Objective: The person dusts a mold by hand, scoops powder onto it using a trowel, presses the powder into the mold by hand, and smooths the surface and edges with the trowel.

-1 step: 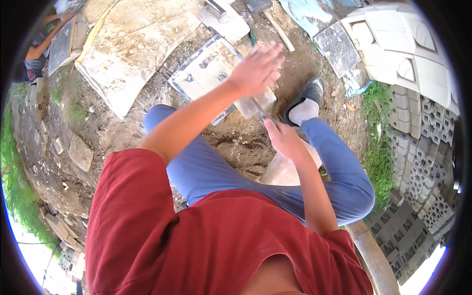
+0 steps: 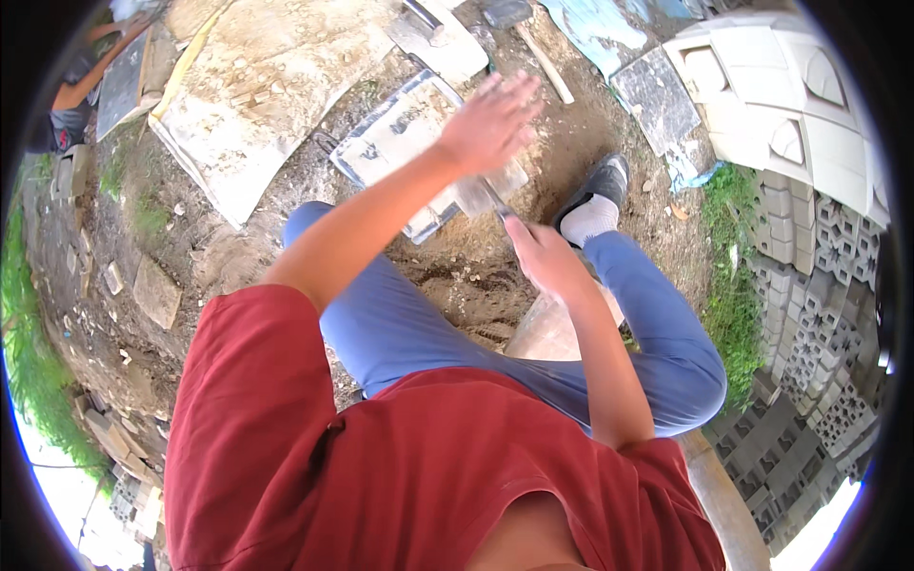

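My left hand [image 2: 490,126] is stretched out over the work area, fingers extended and slightly blurred, holding nothing. Closed around a handle, my right hand [image 2: 545,255] holds a trowel [image 2: 497,202] with a metal shank. Its greyish flat blade lies just below my left hand, and its far side is partly hidden by that hand. Under my left forearm lies a flat rectangular mould [image 2: 367,160] with a dark metal rim and whitish, dusty surface; my arm covers part of it. A pale dusty piece [image 2: 512,177] sits beside the blade.
A sledgehammer [image 2: 545,65] and another hammer [image 2: 424,21] lie beyond. A powder-strewn sheet [image 2: 267,86] spreads left. White moulded blocks [image 2: 762,86] and stacked grey vent blocks [image 2: 819,305] stand right. Another person's arm [image 2: 81,86] shows far left. My shoe [image 2: 600,186] is near the trowel.
My left hand has shifted slightly left and nearer. The right hand with the trowel has moved a little; its grip stays the same.
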{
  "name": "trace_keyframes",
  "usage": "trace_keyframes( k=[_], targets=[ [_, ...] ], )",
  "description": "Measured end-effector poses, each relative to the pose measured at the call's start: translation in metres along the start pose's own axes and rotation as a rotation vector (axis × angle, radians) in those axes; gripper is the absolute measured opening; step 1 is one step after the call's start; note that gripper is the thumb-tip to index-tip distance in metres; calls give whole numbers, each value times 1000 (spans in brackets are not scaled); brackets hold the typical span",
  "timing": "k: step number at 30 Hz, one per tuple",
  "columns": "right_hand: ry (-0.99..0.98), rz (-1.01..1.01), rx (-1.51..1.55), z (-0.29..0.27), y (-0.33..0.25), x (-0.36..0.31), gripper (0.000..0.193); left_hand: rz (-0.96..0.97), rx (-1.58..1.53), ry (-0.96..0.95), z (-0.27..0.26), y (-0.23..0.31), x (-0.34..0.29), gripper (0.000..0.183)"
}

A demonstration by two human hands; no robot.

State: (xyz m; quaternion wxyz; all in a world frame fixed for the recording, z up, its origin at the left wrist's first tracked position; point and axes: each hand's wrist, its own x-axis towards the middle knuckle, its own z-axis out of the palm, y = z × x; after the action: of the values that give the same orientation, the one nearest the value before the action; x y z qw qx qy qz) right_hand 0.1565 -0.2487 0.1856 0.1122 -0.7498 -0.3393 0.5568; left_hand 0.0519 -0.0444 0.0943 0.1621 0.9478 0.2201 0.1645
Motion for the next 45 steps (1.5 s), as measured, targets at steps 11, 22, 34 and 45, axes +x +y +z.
trace_keyframes(
  k=[11, 22, 34, 45],
  targets=[
    [-211, 50, -18, 16, -119, 138, 72, -196, 57, 73, 7, -167, -18, 51],
    [-281, 168, 29, 10, -113, 153, 68, -172, -112, 67, 33, -181, -9, 54],
    [-272, 220, 44, 9, -111, 138, 68, 32, 82, -97, 27, -163, -4, 60],
    [-221, 103, -20, 13, -96, 139, 74, 7, -9, -118, 26, -157, -2, 69]
  ],
)
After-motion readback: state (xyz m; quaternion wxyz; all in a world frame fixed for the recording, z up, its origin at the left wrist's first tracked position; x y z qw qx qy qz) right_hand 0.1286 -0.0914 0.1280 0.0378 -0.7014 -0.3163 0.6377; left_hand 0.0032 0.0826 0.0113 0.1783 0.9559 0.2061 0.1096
